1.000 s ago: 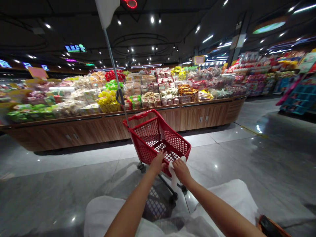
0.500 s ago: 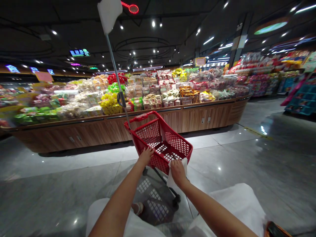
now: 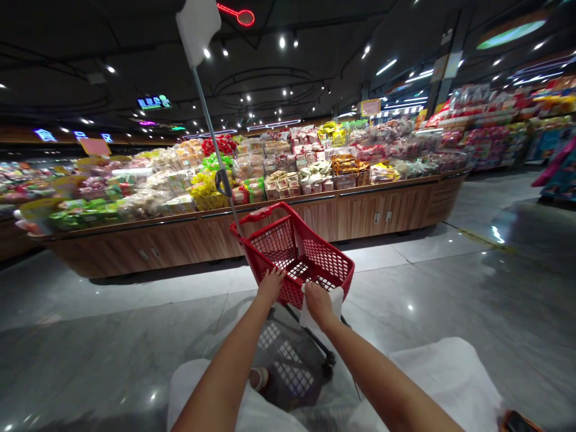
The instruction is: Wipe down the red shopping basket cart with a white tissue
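Observation:
A red plastic shopping cart [image 3: 321,251] with grid walls stands in front of me, its basket bare inside. My left hand [image 3: 270,284] lies over the near side rim, fingers hooked across it. In my right hand [image 3: 318,303] a white cloth [image 3: 335,298] is gripped against the near rim, closer to the cart's right corner. The cloth hangs down outside the basket. My right fingertips are partly hidden. A grey pole [image 3: 209,120] with a white panel on top rises from the cart's handle end.
A long wooden display counter [image 3: 310,217] heaped with packaged foods stands behind the cart. Stacked goods [image 3: 486,132] fill the right background. The cart's black wheel [image 3: 329,363] rests on the shiny grey floor [image 3: 450,294]. My foot [image 3: 258,378] is below the cart.
My right hand has slid a little left along the rim with the cloth, toward my left hand. The left hand keeps its place on the cart. The view has turned slightly left.

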### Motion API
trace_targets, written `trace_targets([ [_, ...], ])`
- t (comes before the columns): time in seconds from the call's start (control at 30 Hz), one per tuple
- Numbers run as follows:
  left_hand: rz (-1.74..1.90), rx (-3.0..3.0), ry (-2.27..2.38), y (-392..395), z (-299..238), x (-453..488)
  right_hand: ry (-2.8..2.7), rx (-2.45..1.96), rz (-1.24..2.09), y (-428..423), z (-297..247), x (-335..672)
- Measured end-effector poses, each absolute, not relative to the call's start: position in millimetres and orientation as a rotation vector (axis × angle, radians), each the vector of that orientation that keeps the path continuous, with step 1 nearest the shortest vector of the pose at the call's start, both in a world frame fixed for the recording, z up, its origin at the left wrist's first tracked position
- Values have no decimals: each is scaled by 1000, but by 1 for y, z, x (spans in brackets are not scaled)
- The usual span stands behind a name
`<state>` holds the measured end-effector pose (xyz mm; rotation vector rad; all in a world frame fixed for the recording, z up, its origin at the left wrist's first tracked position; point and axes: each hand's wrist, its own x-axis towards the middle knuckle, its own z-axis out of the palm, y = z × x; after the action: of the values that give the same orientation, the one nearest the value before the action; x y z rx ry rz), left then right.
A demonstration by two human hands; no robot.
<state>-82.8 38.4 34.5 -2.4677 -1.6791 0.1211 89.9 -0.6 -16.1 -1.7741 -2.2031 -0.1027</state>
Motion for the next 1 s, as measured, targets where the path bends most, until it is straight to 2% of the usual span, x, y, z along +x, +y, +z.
trace_targets([
  [0.23, 2, -2559, -1436, 20, 43, -85, -2278, -1708, -80, -1, -22, 154],
  [0.43, -141, -2333, -1590, 50, 78, -125, -2247, -1724, -136, 6, -13, 220],
  [0.6, -204, -2451, -1550, 58, 77, -112, -2298, -1813, -132, 9, -17, 242],
  [0.83, -326, -2465, -1715, 46, 66, -90, -2373, -1639, -120, 6, -16, 227],
  [1.0, -318, -2442, -1755, 38, 70, -91, -2366, -1422, -50, 17, 4, 138],
])
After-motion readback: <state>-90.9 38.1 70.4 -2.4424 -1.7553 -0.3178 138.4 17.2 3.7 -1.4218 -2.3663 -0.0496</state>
